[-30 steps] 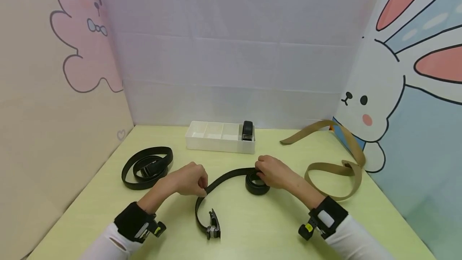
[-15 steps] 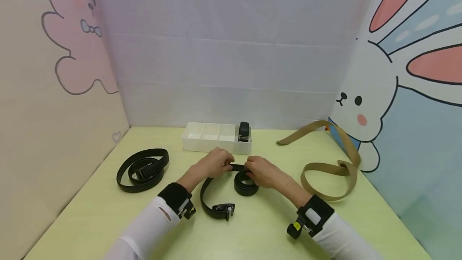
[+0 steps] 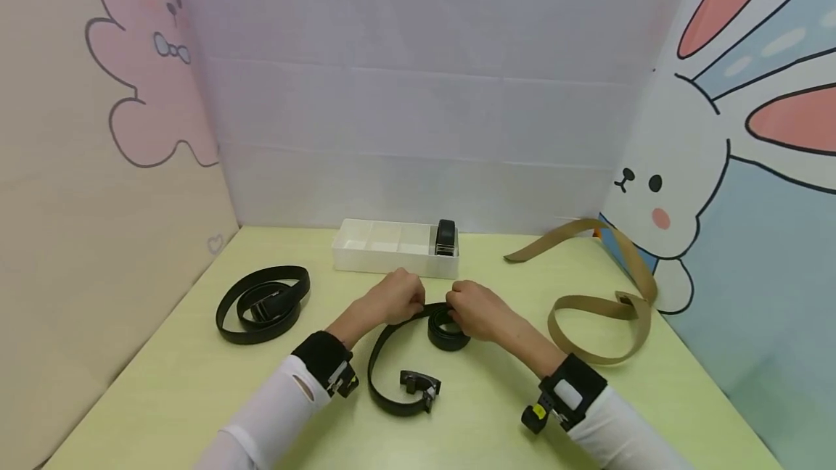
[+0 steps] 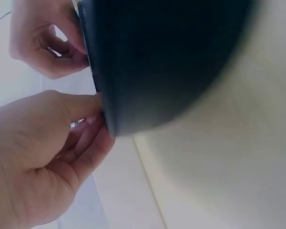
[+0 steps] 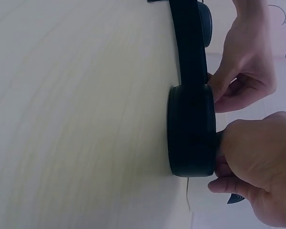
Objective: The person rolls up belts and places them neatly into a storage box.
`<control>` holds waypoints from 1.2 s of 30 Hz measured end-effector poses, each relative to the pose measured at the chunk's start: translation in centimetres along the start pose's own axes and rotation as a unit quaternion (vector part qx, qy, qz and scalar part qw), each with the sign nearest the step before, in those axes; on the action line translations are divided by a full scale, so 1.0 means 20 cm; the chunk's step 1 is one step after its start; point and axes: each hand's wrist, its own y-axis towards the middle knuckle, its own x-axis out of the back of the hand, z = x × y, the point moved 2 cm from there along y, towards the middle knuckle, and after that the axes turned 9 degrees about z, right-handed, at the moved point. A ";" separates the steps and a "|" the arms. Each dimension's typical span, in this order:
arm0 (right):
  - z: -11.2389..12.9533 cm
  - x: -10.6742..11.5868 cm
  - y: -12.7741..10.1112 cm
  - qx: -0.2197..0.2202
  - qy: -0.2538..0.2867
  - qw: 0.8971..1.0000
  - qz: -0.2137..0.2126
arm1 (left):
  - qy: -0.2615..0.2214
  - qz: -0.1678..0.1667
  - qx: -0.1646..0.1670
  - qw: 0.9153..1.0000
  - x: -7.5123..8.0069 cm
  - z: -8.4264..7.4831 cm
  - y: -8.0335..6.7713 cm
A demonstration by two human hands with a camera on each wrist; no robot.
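Black belt (image 3: 392, 354) at mid-table, right hand (image 3: 473, 310) gripping the rolled coil (image 3: 448, 330), left hand (image 3: 392, 297) pinching the strap beside it (feeding taut, edges aligned, working best).

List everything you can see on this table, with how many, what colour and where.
Black belt being rolled: one, black, table centre, partly coiled between both hands, buckle end loose toward the near edge.
Coiled black belt: one, black, on the table's left.
Tan belt: one, tan, unrolled on the right, one end running up toward the wall.
Divided tray: one, white, at the back centre.
Rolled belt in tray: one, black, in the tray's rightmost compartment.
Table: one, pale green.
Left hand: pinches the strap beside the coil.
Right hand: grips the coil.
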 end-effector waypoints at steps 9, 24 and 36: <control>0.01 -0.02 -0.01 0.014 0.012 1.000 -0.008 | -0.047 0.001 0.023 0.999 0.18 -0.25 -0.20; 0.05 -0.03 0.04 0.041 0.063 0.996 -0.049 | -0.141 0.040 0.045 0.988 0.09 -0.11 -0.25; 0.07 -0.04 0.05 0.032 0.061 0.996 -0.051 | -0.169 0.047 0.090 0.980 0.21 -0.27 -0.24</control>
